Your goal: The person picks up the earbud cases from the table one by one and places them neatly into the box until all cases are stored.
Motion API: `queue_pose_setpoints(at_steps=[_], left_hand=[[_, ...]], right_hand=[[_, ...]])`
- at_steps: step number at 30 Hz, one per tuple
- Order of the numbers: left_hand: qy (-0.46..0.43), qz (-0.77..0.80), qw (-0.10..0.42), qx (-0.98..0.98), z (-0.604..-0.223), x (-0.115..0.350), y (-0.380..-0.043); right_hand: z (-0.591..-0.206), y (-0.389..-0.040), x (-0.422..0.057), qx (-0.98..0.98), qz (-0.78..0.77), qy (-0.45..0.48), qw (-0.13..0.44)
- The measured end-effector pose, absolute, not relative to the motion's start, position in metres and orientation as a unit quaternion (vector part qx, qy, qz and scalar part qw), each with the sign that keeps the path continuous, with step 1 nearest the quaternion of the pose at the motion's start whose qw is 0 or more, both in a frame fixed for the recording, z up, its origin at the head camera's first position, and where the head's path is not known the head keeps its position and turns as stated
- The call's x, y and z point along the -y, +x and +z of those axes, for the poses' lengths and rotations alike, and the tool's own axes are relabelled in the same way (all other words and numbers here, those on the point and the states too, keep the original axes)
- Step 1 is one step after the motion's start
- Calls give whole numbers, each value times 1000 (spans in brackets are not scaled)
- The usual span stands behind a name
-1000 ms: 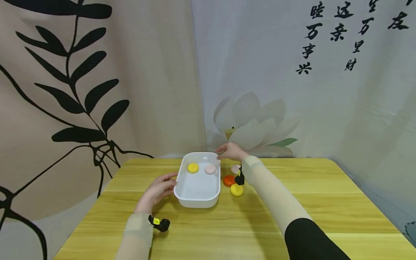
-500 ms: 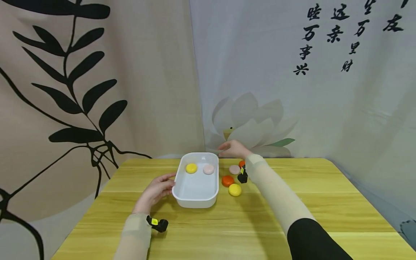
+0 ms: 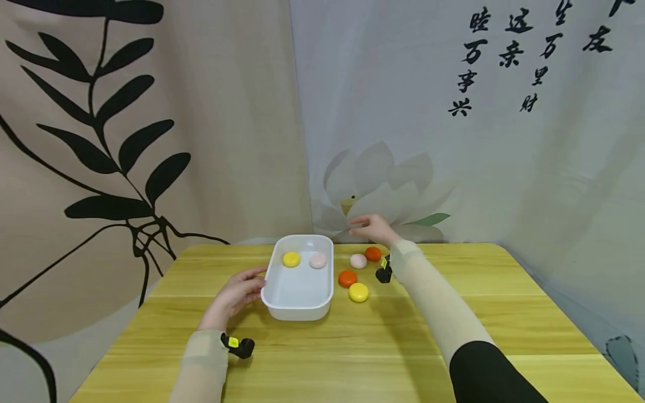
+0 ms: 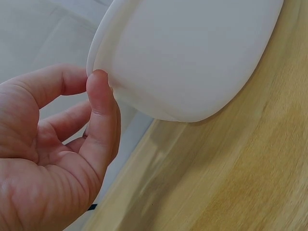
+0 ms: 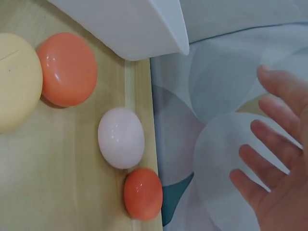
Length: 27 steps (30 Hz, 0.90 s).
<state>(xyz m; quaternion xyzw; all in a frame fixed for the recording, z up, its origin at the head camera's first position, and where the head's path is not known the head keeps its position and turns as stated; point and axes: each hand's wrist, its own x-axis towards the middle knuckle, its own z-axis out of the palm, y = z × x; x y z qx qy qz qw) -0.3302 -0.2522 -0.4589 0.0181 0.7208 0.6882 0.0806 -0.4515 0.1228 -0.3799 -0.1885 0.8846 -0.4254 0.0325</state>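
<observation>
A white rectangular container [image 3: 297,299] with rounded corners stands on the table. Inside lie a yellow rounded piece [image 3: 291,259] and a pale pink one [image 3: 317,261], both smooth. At the container's left side, my left hand [image 3: 241,292] pinches its edge with thumb and fingers [image 4: 100,94]. My right hand [image 3: 375,228] is raised past the table's far edge, holding nothing, fingers spread in the right wrist view. Beneath and in front of it are glossy rounded pieces: orange [image 3: 373,253], pale pink [image 3: 358,261], another orange [image 3: 347,279] and yellow [image 3: 359,292].
The wooden table [image 3: 453,313] ends just behind the container. A curtain [image 3: 242,140] with printed leaves, a flower and writing hangs beyond that edge. A small black camera [image 3: 239,346] is strapped to the left wrist, and another camera [image 3: 384,271] to the right.
My right hand has left the container's far right corner and moved to the right, uncovering the rear orange piece. My left hand stays at the container. The whole view has shifted slightly.
</observation>
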Motion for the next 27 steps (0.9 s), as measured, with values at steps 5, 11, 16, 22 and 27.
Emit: queue_pose_setpoints(at_steps=[5,11,16,22,27], left_hand=[[23,684,81,-725,-457,254,-329],[19,684,83,-724,-458,253,-329],[26,690,85,-719,-459,254,-329],[40,698,87,-710,-460,255,-329],[42,694,88,-713,-460,255,-329]], right_hand=[[-387,-452,-131,-875,-446,-186,18],[-395,-446,-145,-862,-477,-169,14],[-408,-448,-159,-849,-505,-157,10],[-426,-452,-172,-840,-525,-138,15],[-436,-453,-178,-837,-532,-126,14]])
